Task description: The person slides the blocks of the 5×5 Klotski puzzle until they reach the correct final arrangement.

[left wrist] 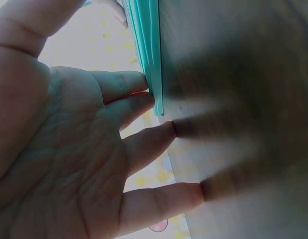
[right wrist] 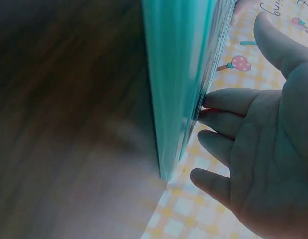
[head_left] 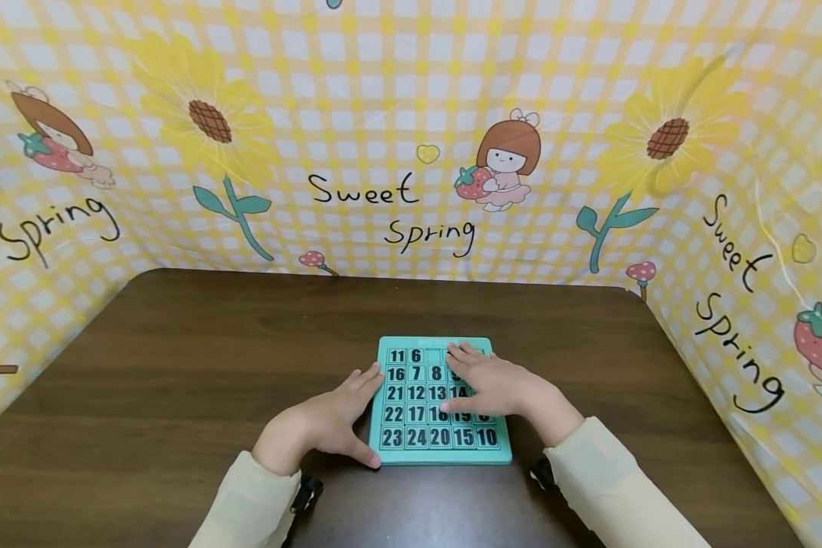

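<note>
A turquoise sliding number puzzle [head_left: 445, 458] lies flat on the table, its black-numbered tiles set in a square frame. The slot right of tile 6 in the top row shows no number. My left hand [head_left: 325, 422] steadies the left side, thumb at the near corner and fingertips along the edge. In the left wrist view its fingers [left wrist: 134, 104] reach out fairly straight against the puzzle's side. My right hand [head_left: 503, 387] lies over the right part, fingers extended onto the upper tiles, thumb near tile 18. It covers some upper-right numbers. Its fingertips touch the face in the right wrist view.
The dark brown wooden table [head_left: 233, 327] extends around the puzzle. A yellow-checked cloth [head_left: 363, 137] with flowers and lettering walls off the back and both sides. Black wrist straps [head_left: 307, 495] sit at the pale sleeves [head_left: 253, 502].
</note>
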Available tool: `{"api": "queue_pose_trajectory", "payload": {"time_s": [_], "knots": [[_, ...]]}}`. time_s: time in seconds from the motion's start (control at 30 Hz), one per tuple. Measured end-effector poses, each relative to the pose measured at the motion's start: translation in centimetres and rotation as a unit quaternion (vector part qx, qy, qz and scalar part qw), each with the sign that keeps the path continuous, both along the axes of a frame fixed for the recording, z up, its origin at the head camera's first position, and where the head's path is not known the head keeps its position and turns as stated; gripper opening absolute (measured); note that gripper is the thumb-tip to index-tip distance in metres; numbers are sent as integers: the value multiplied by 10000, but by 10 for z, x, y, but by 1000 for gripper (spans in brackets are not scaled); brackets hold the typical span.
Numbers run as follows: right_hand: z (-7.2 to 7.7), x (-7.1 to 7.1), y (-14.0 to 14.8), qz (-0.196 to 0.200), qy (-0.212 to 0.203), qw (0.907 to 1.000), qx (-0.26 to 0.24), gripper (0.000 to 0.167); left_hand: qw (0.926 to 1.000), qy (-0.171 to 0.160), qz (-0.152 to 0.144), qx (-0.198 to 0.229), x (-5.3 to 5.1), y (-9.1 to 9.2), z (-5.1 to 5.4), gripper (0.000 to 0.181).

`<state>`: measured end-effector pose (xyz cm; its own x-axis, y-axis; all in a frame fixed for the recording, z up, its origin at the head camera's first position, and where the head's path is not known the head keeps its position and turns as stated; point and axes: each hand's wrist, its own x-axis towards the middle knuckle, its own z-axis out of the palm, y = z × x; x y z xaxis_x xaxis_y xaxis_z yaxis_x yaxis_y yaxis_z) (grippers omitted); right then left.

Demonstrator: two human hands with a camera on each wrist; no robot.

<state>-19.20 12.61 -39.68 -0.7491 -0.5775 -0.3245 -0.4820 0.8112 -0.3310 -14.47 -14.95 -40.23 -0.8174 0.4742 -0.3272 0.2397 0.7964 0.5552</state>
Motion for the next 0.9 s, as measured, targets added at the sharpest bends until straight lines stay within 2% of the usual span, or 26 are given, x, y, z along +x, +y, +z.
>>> {"api": "queue_pose_trajectory", "payload": {"time_s": [0.23, 0.43, 0.63, 0.77, 0.9], "knots": [[-1, -4, -16, 228, 186, 9994, 173, 87, 10000, 48, -35, -46, -2, 1, 0, 120], [-1, -3, -15, 131, 179, 9996, 149, 88, 10000, 34, -89, 15, 1, 3, 4, 120], [5, 0, 2, -166, -182, 9984, -516, 87, 10000, 15, -44, 25, 2, 1, 3, 120], [11, 1, 17, -403, -488, 9932, -979, 88, 10000, 29, -28, 12, 1, 0, 2, 120], [13, 2, 28, -679, -660, 9880, -1220, 88, 10000, 22, -45, -17, 2, 0, 2, 120]]}}
